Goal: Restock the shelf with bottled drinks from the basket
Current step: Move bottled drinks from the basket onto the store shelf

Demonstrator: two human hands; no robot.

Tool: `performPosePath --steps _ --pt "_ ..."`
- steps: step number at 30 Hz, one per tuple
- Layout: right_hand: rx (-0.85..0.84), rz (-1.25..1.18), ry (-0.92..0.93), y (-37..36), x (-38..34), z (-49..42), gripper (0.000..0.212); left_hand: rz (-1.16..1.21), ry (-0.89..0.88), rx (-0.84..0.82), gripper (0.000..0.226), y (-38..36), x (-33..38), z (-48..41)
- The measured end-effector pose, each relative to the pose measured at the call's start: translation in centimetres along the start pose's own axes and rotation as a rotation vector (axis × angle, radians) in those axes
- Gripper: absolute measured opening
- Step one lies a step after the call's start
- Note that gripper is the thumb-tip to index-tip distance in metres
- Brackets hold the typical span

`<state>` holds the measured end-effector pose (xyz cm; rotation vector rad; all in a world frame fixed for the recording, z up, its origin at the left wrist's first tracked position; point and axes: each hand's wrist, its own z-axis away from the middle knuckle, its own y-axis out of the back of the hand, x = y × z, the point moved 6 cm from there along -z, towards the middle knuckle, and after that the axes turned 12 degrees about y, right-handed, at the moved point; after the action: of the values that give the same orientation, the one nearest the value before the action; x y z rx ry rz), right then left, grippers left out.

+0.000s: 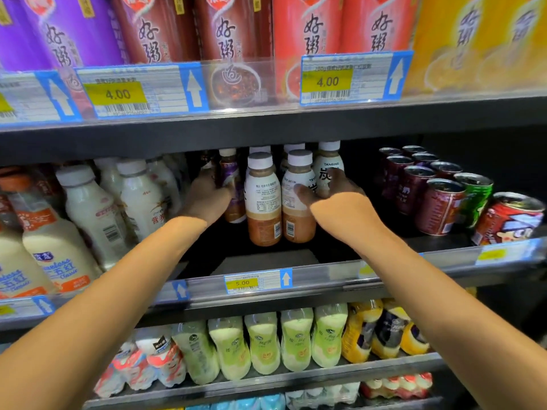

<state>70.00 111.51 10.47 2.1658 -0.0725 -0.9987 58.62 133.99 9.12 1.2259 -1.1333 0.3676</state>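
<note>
Both arms reach into the middle shelf [266, 261]. My left hand [207, 196] is wrapped around a purple-labelled brown bottle [232, 184] with a white cap. My right hand [334, 196] grips a white-labelled bottle [328, 164] marked TANBING, beside the right one of two brown milk-tea bottles. Those two, the left milk-tea bottle [262, 199] and the right milk-tea bottle [297, 202], stand upright between my hands. More white-capped bottles stand behind them. The basket is out of view.
White milk bottles [88, 208] fill the shelf's left side; dark red and green cans [438, 199] fill the right. Tall porridge cans [231, 34] stand above. Green and yellow bottles [296, 338] line the lower shelf. A 5.00 price tag [242, 283] sits on the rail.
</note>
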Motion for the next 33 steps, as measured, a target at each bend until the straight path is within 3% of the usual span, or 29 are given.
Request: performPosePath --steps 2,4,7,11,14,16,19,22,26,29,33 --pt "-0.017 0.38 0.155 1.8 -2.0 1.8 0.04 -0.337 -0.047 0.009 0.037 0.7 0.7 2.4" --pt "-0.038 0.601 0.276 2.8 -4.0 4.0 0.038 -0.591 -0.125 -0.031 0.036 1.4 1.3 6.2" --pt "-0.106 0.68 0.274 4.1 -5.1 6.8 0.039 -0.648 -0.337 -0.001 0.042 2.2 3.6 13.1" --pt "-0.12 0.768 0.23 6.8 -4.7 11.8 0.034 -0.686 -0.597 -0.161 0.044 -0.3 6.9 20.5" --pt "-0.058 0.908 0.076 9.2 -2.1 16.6 0.03 -0.761 -0.821 -0.198 0.049 -3.4 8.5 25.0" --pt "0.012 0.966 -0.046 11.5 -0.2 20.3 0.029 -0.765 -0.942 -0.315 0.047 -6.6 9.0 27.8" --pt "-0.092 0.973 -0.315 14.3 2.8 26.2 0.034 -0.721 -1.075 -0.528 0.04 -11.9 9.5 31.9" --pt "-0.113 1.004 -0.506 17.4 5.5 31.7 0.046 -0.65 -1.215 -0.543 0.036 -17.2 10.5 36.0" --pt "-0.058 0.947 -0.777 20.6 11.0 38.2 0.038 -0.544 -1.445 -0.606 0.034 -24.7 11.4 42.9" --pt "-0.083 0.923 -0.916 22.5 16.5 42.4 0.038 -0.616 -1.602 -0.709 0.027 -31.0 11.7 48.2" --pt "-0.126 0.842 -1.076 26.3 25.2 46.2 0.043 -0.73 -1.608 -0.944 0.03 -41.9 12.8 53.9"
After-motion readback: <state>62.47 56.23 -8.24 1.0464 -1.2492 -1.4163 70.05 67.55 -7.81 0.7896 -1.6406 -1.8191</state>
